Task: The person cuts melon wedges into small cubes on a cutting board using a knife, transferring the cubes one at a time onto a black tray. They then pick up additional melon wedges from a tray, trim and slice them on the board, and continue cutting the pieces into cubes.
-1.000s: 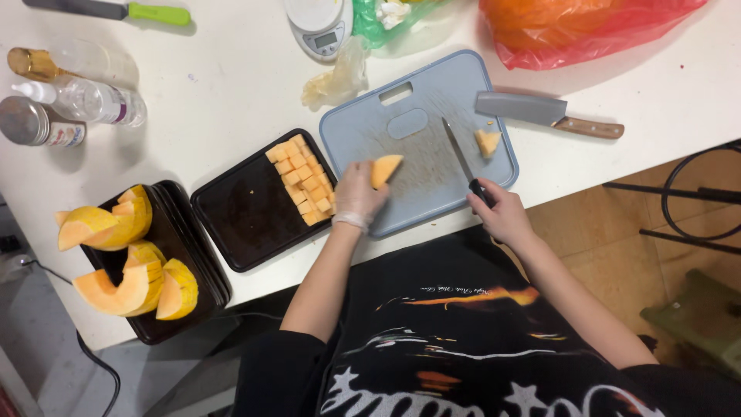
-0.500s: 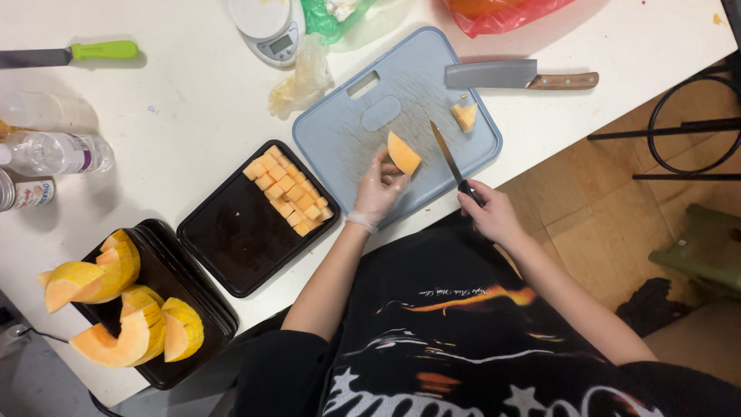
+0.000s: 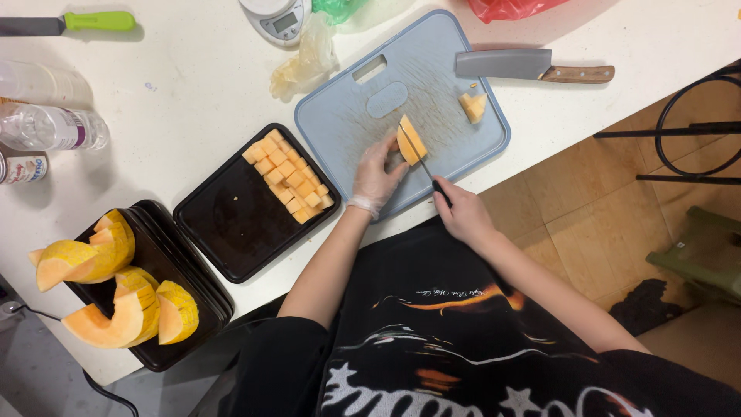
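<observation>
While the gloved left hand (image 3: 376, 176) pins an orange melon piece (image 3: 411, 140) on the blue cutting board (image 3: 432, 85), the right hand (image 3: 463, 214) is closed around a small knife (image 3: 421, 158), blade on the flesh. Flesh likely firm but wet — slippery; hold by the rind edge, fingers curled.

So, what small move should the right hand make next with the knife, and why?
Probably press the small knife straight down. Its blade already lies across the orange melon piece, which the gloved left hand steadies on the blue cutting board; the right hand grips the handle.
</observation>
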Available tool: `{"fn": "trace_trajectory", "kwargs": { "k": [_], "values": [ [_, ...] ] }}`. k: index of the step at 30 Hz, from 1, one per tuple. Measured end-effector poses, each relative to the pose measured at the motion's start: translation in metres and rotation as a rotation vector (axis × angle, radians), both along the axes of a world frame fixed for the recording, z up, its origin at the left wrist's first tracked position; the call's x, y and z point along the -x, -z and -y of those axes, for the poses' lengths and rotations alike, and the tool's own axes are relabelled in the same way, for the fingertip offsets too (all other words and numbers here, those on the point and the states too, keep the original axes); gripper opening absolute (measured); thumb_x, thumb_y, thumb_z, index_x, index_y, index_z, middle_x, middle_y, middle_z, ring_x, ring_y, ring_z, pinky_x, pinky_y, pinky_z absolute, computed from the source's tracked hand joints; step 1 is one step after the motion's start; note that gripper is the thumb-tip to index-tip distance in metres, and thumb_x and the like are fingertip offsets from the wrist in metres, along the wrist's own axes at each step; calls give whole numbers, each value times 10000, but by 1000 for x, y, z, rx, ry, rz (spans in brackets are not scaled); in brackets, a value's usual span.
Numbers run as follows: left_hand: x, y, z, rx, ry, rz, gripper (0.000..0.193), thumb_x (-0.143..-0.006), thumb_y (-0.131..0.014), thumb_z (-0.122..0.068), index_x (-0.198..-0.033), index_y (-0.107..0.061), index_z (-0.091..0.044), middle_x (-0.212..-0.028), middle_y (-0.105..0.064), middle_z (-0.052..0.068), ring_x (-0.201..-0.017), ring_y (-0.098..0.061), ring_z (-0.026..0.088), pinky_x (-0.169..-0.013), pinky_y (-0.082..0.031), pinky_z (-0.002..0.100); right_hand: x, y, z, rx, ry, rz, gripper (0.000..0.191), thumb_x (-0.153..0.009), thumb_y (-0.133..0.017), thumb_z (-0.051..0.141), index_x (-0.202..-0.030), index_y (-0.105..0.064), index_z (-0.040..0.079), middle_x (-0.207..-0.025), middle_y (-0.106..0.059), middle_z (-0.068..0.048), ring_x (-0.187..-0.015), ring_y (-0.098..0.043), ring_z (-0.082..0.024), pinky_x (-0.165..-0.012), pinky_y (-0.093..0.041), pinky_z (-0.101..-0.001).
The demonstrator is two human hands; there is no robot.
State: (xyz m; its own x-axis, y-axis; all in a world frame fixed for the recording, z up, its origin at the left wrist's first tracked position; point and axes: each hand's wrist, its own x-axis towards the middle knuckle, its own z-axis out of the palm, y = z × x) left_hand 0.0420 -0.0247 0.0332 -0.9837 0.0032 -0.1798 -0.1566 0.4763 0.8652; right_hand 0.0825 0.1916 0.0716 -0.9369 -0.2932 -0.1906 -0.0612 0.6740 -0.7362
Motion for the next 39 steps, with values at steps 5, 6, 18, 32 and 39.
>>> {"fn": "trace_trajectory", "kwargs": {
  "k": [5, 6, 18, 32, 39],
  "values": [
    [-3, 2, -1, -28, -71, -62, 499, -814, -831, -168, -1278, -656, -113, -1092, -716, 63, -976, -665, 239, -849, -564, 341, -2, 6, 3, -52, -28, -42, 360, -1009, -588, 198, -1335, -616, 48, -1095, -722, -218, -970, -696, -406, -822, -564, -456],
    [-4, 3, -1, -33, -80, -66, 472, -818, -831, -173, -1256, -666, -113, -1073, -713, 58, -963, -670, 232, -839, -570, 336, -2, 7, 3, -76, -32, -26, 362, -1011, -583, 197, -1341, -612, 53, -1077, -727, -208, -950, -696, -404, -807, -563, -460],
    [-4, 11, -1, 32, -63, -145, 513, -777, -875, -225, -1231, -663, -114, -1023, -697, 55, -947, -645, 245, -819, -558, 351, -4, 15, 8, -191, -49, -97, 387, -1005, -590, 215, -1366, -588, 76, -902, -691, -145, -791, -684, -373, -696, -556, -478],
    [-3, 5, -1, 34, -50, -123, 511, -771, -882, -241, -1217, -667, -115, -1013, -684, 56, -886, -646, 224, -790, -557, 347, -7, 20, 8, -230, -62, -124, 388, -1015, -579, 233, -1376, -569, 93, -909, -696, -125, -756, -684, -367, -647, -555, -478],
    [-2, 3, -1, 58, -42, -89, 566, -725, -912, -277, -1202, -664, -102, -987, -679, 54, -872, -645, 220, -769, -551, 347, -7, 19, 8, -241, -69, -127, 368, -1019, -585, 233, -1359, -575, 95, -893, -693, -115, -749, -686, -360, -634, -552, -474]
  ]
}}
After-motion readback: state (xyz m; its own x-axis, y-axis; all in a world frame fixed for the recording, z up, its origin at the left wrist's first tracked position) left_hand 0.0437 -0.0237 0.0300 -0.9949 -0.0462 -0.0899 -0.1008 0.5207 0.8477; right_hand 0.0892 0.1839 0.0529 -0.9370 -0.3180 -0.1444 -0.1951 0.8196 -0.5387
